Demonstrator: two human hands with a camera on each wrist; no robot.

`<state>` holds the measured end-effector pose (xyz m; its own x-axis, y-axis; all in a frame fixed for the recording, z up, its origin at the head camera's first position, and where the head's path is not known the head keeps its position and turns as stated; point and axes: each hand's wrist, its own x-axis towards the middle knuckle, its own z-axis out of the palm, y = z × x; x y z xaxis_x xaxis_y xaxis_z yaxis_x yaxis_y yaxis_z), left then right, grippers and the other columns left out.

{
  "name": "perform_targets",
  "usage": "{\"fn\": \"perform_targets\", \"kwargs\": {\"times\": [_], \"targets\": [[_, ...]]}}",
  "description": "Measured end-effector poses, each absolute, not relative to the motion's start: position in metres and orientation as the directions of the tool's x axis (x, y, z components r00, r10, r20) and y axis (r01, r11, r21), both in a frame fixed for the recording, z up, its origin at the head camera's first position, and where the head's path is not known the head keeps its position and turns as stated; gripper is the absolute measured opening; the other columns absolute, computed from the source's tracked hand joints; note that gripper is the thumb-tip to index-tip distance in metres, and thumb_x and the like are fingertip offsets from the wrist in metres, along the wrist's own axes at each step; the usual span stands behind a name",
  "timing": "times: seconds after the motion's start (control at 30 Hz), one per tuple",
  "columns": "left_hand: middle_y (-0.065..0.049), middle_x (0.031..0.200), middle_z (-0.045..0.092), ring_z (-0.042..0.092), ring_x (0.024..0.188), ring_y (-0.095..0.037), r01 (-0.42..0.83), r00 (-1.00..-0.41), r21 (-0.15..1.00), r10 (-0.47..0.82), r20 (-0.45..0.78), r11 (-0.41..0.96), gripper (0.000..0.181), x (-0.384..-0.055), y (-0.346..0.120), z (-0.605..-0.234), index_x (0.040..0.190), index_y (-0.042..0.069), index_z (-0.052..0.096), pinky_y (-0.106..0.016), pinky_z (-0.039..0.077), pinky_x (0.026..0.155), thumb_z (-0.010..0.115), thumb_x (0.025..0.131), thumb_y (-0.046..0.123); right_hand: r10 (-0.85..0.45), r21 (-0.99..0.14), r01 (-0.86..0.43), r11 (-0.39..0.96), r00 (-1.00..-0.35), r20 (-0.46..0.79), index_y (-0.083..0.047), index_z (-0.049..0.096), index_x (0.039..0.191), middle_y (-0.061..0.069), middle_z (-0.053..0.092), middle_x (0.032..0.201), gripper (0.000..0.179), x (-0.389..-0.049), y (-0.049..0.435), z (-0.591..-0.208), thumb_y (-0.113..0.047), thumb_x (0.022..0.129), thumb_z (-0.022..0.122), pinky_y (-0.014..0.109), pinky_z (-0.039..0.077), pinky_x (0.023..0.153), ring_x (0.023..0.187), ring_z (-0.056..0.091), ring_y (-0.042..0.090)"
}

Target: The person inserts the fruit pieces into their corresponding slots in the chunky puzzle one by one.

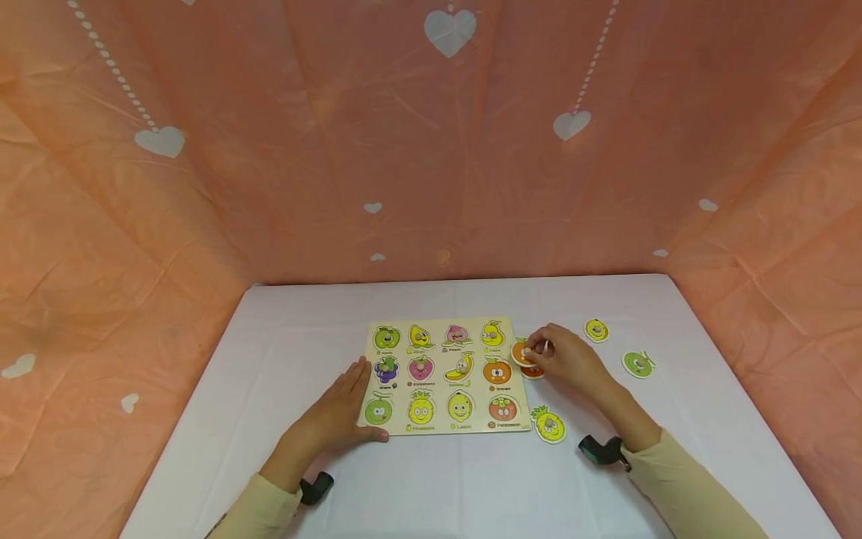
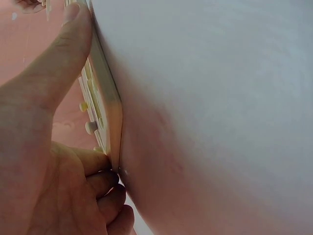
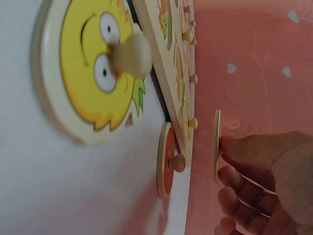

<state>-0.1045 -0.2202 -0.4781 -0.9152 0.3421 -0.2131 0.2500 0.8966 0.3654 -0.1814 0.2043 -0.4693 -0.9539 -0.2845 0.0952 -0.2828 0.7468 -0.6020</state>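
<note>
Across a white counter (image 1: 269,359), a fruit puzzle board (image 1: 441,408) is seen at lower center, its edges touched by a spread left hand (image 1: 340,408); right of center, pinched in the right hand (image 1: 567,359), an orange piece (image 1: 518,353) is held raised.

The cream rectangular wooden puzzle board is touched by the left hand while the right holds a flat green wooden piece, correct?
No: the right hand holds a flat orange wooden piece, as the head view shows. The left hand touches the board.
</note>
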Motion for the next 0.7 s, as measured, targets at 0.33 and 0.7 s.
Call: {"fn": "perform_targets", "kwargs": {"times": [0.33,0.7], "targets": [[-0.031,0.175,0.016,0.017,0.163,-0.045,0.265,-0.912,0.37,0.356,-0.204,0.89,0.131,-0.104,-0.222,-0.478,0.165,-0.014,0.019,-0.056,0.021,0.132,0.092,0.079,0.054,-0.306,-0.597,-0.288,0.749,-0.949,0.074,-0.011,0.076,0.104,-0.003,0.062,0.091,0.013,-0.179,0.194,-0.469,-0.019,0.097,0.082,0.028,0.045,0.066,0.08,0.053,0.015],[-0.031,0.175,0.016,0.017,0.163,-0.046,0.265,-0.911,0.374,0.357,-0.205,0.889,0.131,-0.104,-0.222,-0.479,0.165,-0.014,0.018,-0.057,0.021,0.132,0.092,0.08,0.054,-0.32,-0.618,-0.272,0.738,-0.947,0.034,-0.013,0.075,0.105,-0.003,0.063,0.091,0.014,-0.177,0.183,-0.472,-0.022,0.097,0.082,0.03,0.045,0.068,0.08,0.054,0.015]]}}
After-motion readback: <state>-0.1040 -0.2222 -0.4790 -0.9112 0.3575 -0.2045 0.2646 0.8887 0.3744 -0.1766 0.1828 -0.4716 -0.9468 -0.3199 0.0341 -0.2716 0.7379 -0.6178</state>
